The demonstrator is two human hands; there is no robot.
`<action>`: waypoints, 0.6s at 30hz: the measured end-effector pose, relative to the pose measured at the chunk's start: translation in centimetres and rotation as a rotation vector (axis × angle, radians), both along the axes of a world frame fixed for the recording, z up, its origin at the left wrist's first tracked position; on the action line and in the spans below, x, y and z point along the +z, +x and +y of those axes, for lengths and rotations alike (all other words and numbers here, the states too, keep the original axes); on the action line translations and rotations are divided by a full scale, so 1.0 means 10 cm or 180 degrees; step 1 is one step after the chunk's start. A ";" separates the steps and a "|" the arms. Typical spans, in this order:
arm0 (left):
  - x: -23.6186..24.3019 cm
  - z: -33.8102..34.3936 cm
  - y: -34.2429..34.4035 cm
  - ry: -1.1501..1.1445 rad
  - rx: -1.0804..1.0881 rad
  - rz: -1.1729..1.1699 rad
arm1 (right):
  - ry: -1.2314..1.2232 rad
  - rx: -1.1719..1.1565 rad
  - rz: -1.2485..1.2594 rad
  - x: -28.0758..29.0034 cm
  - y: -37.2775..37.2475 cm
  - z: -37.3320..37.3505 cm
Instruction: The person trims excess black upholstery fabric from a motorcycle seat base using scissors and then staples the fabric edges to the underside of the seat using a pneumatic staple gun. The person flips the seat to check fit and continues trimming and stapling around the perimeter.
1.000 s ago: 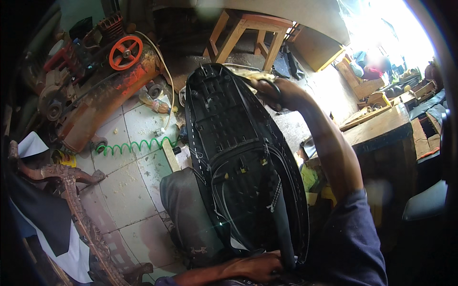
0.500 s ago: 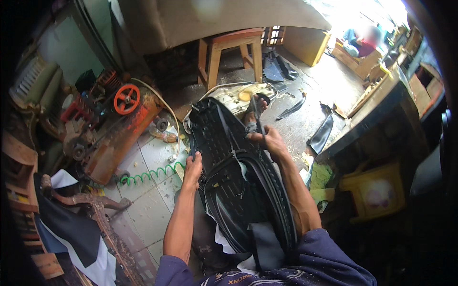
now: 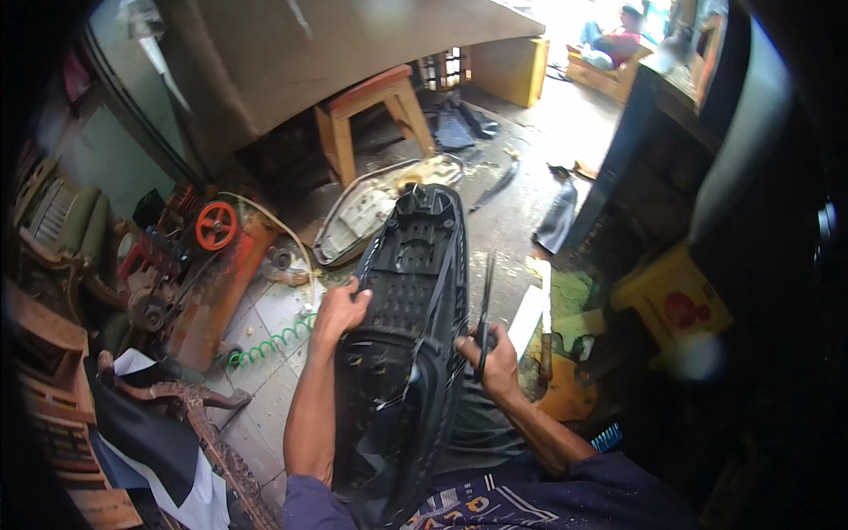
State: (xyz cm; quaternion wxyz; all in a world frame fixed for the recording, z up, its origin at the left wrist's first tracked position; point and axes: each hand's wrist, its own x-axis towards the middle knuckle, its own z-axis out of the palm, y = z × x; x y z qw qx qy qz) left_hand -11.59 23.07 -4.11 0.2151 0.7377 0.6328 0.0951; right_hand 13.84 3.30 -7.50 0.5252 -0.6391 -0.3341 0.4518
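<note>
A long black seat (image 3: 402, 291), underside up with ribbed plastic and loose strips along its edge, lies lengthwise across my lap. My left hand (image 3: 344, 309) is closed on its left edge, about halfway along. In my right hand (image 3: 490, 358), beside the seat's right edge, are black scissors (image 3: 487, 296) held upright, blades pointing away from me. Just beyond the seat's far end lies a dirty cream seat pan (image 3: 358, 212) on the floor.
An orange-wheeled compressor (image 3: 231, 283) and green coiled hose (image 3: 274, 344) stand left, near carved wood (image 3: 203, 402). A wooden stool (image 3: 371, 115) is ahead. Cut black pieces (image 3: 556, 216) and a yellow container (image 3: 671, 300) lie right. A person (image 3: 618, 40) sits in the far doorway.
My left hand rose from the seat's near end to its left edge. My right hand, with the scissors, moved back from the far end toward me. The whole view has shifted.
</note>
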 end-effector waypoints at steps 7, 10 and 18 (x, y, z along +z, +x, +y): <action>0.05 -1.06 0.26 0.0117 -0.0540 0.0355 | -0.0327 0.0778 0.0247 -0.18 -0.17 -1.25; -0.12 -1.44 0.82 0.0755 -0.1244 -0.1039 | -0.0442 0.0820 0.1032 -0.22 -0.09 -1.44; -0.39 -1.64 1.77 0.0733 -0.1314 -0.0803 | -0.0192 -0.0461 0.2155 -0.18 0.35 -1.34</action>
